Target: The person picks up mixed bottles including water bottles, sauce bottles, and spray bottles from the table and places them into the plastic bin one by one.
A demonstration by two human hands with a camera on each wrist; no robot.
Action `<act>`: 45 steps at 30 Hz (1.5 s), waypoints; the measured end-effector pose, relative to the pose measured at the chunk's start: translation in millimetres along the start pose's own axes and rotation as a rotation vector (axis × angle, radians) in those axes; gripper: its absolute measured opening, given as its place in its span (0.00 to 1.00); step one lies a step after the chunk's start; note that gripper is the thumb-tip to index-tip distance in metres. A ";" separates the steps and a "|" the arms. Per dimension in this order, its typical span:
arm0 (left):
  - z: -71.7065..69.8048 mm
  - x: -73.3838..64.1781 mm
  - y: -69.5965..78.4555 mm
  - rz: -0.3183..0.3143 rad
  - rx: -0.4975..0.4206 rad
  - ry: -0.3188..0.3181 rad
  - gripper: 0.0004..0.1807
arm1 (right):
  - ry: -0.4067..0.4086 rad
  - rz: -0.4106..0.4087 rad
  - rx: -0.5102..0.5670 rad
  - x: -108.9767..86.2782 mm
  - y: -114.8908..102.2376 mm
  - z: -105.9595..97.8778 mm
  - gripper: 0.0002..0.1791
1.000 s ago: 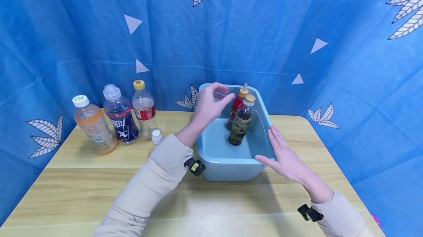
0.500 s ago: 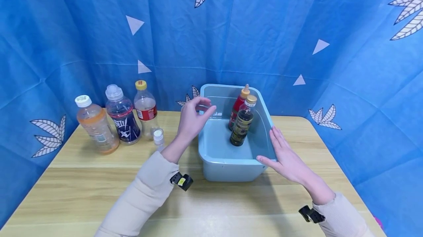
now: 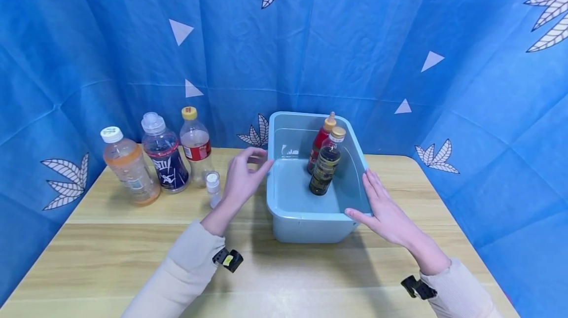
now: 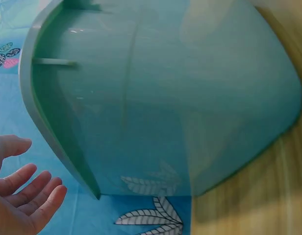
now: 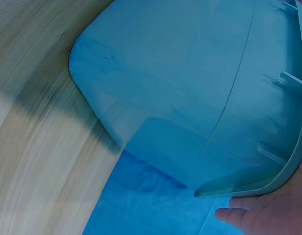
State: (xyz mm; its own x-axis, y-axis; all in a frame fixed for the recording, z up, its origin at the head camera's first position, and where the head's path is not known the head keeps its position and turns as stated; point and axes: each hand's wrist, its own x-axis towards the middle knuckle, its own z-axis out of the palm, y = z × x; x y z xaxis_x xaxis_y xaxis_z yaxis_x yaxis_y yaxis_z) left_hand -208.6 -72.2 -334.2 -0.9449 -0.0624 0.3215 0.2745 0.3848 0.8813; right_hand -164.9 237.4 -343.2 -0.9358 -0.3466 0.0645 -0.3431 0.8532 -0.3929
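Note:
A light blue plastic basin (image 3: pixel 315 229) stands at the middle of the table. Inside it, a dark glass bottle with a gold cap (image 3: pixel 325 167) stands in front of a red squeeze bottle (image 3: pixel 320 141) with an orange nozzle. My left hand (image 3: pixel 243 175) is held just outside the basin's left rim, fingers loosely bent and nothing between them. In the left wrist view, its fingertips (image 4: pixel 58 193) are beside the rim. Along the right rim, near the front corner, rests my right hand (image 3: pixel 386 212), its fingers straight and thumb over the front edge.
To the left stand an orange-tinted bottle (image 3: pixel 130 172), a bottle with a dark blue label (image 3: pixel 166 162), a yellow-capped bottle with a red label (image 3: pixel 196 148) and a small clear bottle with a white cap (image 3: pixel 213 190). A blue curtain (image 3: pixel 248 52) hangs behind the table.
My left hand has drawn back from above the basin, moving left and toward me past the left rim. The right hand and the bottles stay where they were.

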 end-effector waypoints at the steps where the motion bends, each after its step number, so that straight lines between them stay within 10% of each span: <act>1: -0.9 -1.6 -2.0 -0.004 0.001 -0.003 0.15 | -0.001 0.001 0.000 -0.1 -0.1 0.0 0.51; 29: -35.1 -37.2 -54.5 0.101 0.151 0.170 0.21 | -0.003 0.001 0.014 0.7 -0.6 -0.6 0.50; 45: -53.8 -36.8 -77.2 0.060 0.150 0.227 0.26 | -0.005 0.006 0.015 1.3 0.8 -0.4 0.50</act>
State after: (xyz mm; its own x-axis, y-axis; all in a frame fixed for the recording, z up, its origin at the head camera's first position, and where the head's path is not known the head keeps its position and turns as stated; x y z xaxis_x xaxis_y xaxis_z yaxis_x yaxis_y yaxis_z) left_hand -185.4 -149.2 -395.5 -0.8591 -0.2335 0.4554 0.2828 0.5251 0.8027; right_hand -166.4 237.8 -343.0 -0.9374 -0.3434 0.0575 -0.3361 0.8493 -0.4071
